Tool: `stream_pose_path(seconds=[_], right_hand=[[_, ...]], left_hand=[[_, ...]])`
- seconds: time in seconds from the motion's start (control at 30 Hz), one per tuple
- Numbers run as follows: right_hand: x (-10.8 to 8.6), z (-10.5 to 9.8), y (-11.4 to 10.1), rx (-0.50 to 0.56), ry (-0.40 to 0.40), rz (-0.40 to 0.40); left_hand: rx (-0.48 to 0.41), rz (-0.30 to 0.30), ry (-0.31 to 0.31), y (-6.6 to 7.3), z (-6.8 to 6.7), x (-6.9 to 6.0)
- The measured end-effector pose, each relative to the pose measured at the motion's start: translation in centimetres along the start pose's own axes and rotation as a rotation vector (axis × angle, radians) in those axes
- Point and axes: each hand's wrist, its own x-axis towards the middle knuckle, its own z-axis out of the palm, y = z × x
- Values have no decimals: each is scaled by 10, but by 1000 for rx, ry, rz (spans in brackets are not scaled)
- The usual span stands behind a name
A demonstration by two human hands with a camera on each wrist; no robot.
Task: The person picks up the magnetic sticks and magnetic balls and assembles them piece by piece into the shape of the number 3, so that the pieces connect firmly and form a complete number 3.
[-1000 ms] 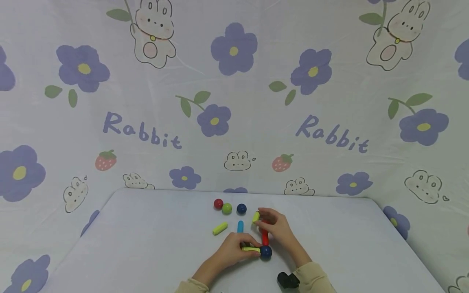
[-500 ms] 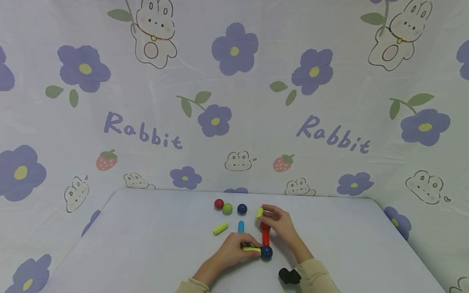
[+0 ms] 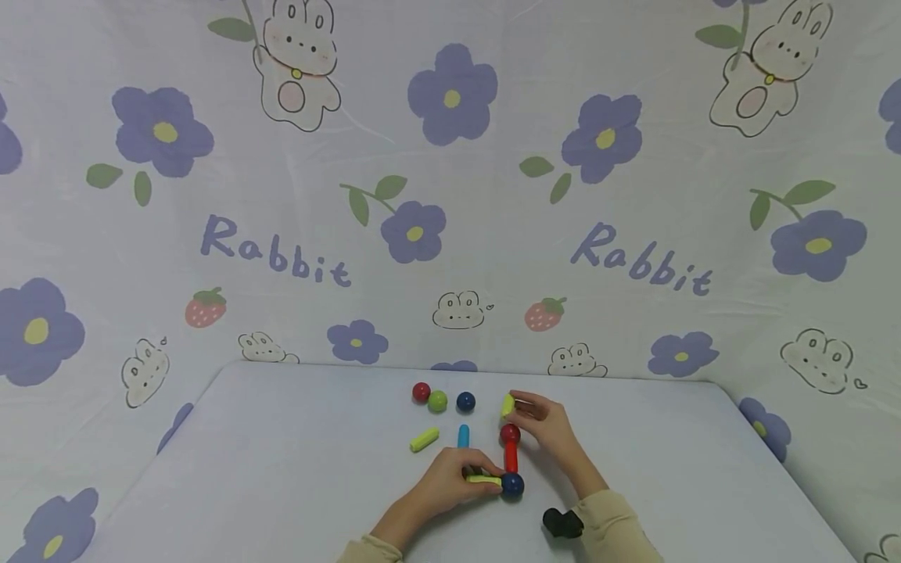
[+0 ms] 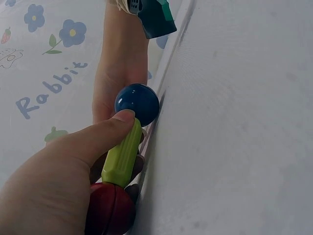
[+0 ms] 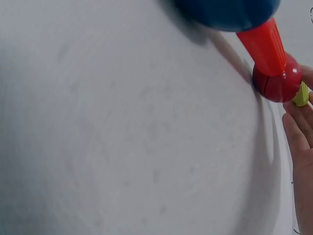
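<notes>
My left hand (image 3: 454, 483) pinches a ribbed yellow-green rod (image 4: 121, 155) between thumb and fingers. A dark blue ball (image 3: 512, 485) is at one end of this rod and a red ball (image 4: 111, 209) at its other end, hidden by the hand in the head view. From the blue ball a red rod (image 3: 511, 457) leads away to another red ball (image 3: 510, 434). Just beyond that ball, my right hand (image 3: 549, 426) pinches a second yellow-green rod (image 3: 507, 406); whether rod and ball touch is unclear. A light blue rod (image 3: 463, 436) shows past the left hand, its near end covered.
At the back of the white table (image 3: 281, 469) lie a loose red ball (image 3: 421, 392), a green ball (image 3: 437, 401) and a dark blue ball (image 3: 466, 402). A loose yellow-green rod (image 3: 425, 439) lies left of the light blue one. A black device (image 3: 561, 523) sits by the right sleeve.
My right hand has shifted a little right and away with its yellow-green rod, and the far red ball now shows uncovered. The left hand stays in place.
</notes>
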Motion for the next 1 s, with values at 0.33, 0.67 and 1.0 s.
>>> stream_pose_path(seconds=[0.33,0.67,1.0], right_hand=[[10,-5,25,-11,-10,-18],[11,-6,27,11,-42,40],[9,-7,29,39,-38,93]], left_hand=[[10,16,0,-1,0,0],[-6,-21,-21,1,-1,-1],[-5,-38,-26,3,-1,0]])
